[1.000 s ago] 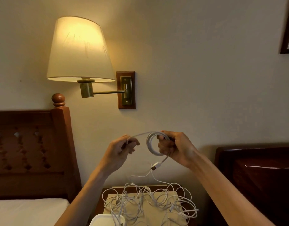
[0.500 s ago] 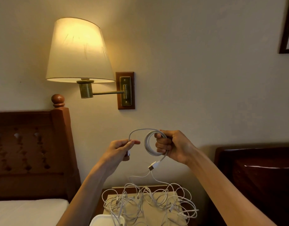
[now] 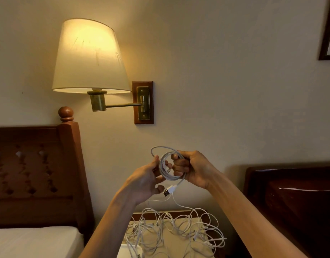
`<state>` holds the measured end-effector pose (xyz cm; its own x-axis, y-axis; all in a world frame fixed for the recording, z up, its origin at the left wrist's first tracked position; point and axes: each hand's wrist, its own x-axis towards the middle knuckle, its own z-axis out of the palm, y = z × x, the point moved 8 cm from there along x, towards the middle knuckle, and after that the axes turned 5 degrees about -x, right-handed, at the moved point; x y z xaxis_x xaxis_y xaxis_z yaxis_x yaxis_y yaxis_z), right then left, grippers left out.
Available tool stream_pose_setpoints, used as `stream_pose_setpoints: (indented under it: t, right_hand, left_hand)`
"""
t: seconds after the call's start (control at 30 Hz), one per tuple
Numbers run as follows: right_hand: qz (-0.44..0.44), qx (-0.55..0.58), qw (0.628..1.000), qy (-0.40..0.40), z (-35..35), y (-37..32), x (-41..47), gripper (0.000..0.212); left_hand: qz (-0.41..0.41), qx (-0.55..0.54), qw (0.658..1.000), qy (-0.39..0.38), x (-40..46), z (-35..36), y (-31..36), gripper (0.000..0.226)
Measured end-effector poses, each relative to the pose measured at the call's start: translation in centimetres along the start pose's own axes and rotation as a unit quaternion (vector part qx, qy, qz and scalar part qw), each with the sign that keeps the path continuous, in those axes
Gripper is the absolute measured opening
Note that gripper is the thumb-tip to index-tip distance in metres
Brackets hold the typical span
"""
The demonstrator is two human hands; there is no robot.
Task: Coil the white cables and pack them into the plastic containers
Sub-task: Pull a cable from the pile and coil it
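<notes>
Hands meet in mid-air before the wall, above the nightstand [image 3: 181, 237]. Right hand [image 3: 193, 169] has its fingers curled round the coil [image 3: 167, 169], clamping the right side of the white loops; that part of the coil is hidden inside the fist. Left hand [image 3: 145, 180] holds the coil's left edge, thumb up against the loops, other fingers bent behind them and partly covered. A small plug end shows inside the ring, too small to read clearly. A loose turn of cable arcs above the coil. The USB plug [image 3: 167, 191] hangs just below it, touching nothing.

Loose cables [image 3: 176, 230] lie tangled on the nightstand, far under the hands; how many there are cannot be told. A white container [image 3: 129, 251] sits at the bottom edge, mostly cut off and partly behind the left forearm, with cable draped over it. Bed [image 3: 32, 241] and headboard [image 3: 35, 175] are cut off at left, and a dark headboard at right is lost in shadow
</notes>
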<state>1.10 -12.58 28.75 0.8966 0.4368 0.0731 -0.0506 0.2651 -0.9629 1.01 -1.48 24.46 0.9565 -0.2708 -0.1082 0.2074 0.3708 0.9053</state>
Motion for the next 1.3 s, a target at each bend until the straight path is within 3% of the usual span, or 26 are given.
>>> stream_pose_setpoints:
  t: [0.07,0.2,0.33,0.5,0.57,0.67,0.87,0.97,1.2,1.3]
  right_hand:
    - [-0.006,-0.024,1.0,0.016,-0.1,0.1,0.0,0.042]
    - [-0.032,-0.084,0.995,0.034,-0.3,-0.1,0.0,0.043]
    - [-0.056,-0.116,0.991,0.046,-0.1,-0.5,0.3,0.041]
    - [-0.071,-0.115,0.989,0.055,0.0,-0.7,0.4,0.043]
    - [-0.08,-0.137,0.986,0.054,0.2,-0.7,0.4,0.046]
    - [-0.091,-0.135,0.985,0.056,0.2,-0.9,0.3,0.046]
    - [-0.093,-0.124,0.986,0.061,0.1,-0.5,0.8,0.041]
    - [-0.096,-0.119,0.987,0.058,0.1,-0.5,0.7,0.04]
    - [-0.094,-0.127,0.986,0.06,-0.8,-0.1,0.6,0.039]
    - [-0.097,-0.14,0.984,0.058,-0.7,-0.4,0.6,0.039]
  left_hand:
    - [-0.001,0.017,1.0,-0.01,-0.2,0.5,-0.2,0.044]
    - [0.092,0.131,0.986,0.052,-0.8,0.5,0.8,0.029]
    - [0.148,0.132,0.976,0.089,-1.3,1.0,1.5,0.016]
    - [0.122,0.069,0.99,0.006,-1.5,1.5,1.2,0.048]
    - [0.126,0.082,0.988,0.018,-1.6,1.3,1.3,0.04]
    - [0.153,0.108,0.981,0.046,-1.7,1.0,1.9,0.009]
    - [0.271,0.208,0.932,0.122,-2.9,1.5,3.6,0.016]
    - [0.26,0.207,0.934,0.129,-2.8,1.4,3.6,0.013]
    - [0.13,0.086,0.983,0.091,-2.6,0.8,1.5,0.013]
    - [0.144,0.085,0.983,0.08,-2.8,1.7,1.6,0.013]
